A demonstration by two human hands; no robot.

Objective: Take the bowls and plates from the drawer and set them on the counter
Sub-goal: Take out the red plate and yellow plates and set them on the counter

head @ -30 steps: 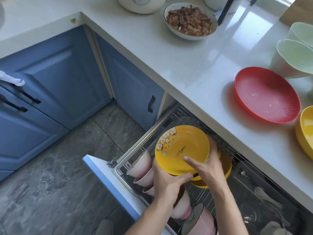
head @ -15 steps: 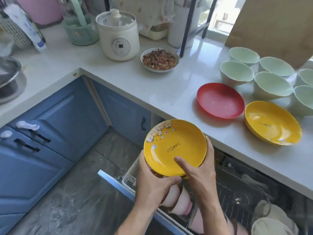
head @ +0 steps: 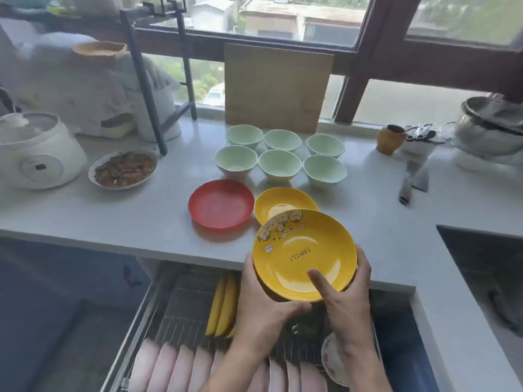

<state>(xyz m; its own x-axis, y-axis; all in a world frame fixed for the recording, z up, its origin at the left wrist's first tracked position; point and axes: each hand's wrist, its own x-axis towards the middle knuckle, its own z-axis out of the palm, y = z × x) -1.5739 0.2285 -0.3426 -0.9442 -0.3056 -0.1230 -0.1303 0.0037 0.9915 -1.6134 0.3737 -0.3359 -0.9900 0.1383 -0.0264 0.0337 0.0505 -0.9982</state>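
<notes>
Both hands hold a yellow plate (head: 302, 250) with cartoon figures over the counter's front edge. My left hand (head: 261, 312) grips its near-left rim and my right hand (head: 343, 295) its near-right rim, thumb on top. Just behind it on the white counter (head: 113, 219) lie a second yellow plate (head: 283, 203) and a red plate (head: 220, 203). Several pale green bowls (head: 278, 162) stand in two rows farther back. Below, the open drawer (head: 181, 306) with a wire rack holds upright yellow plates (head: 222, 309) and a row of pink bowls (head: 175, 369).
A dish of brown food (head: 123, 169) and a white cooker (head: 34, 154) sit at the counter's left. A wooden board (head: 277, 86) leans on the window. A knife (head: 407, 182), brown cup (head: 392, 138) and metal pot (head: 492, 125) are at right; a sink (head: 486, 267) at far right.
Both hands lifted the yellow plate out of the drawer rack and up to the counter's front edge, near the other yellow plate. The view swung up toward the window.
</notes>
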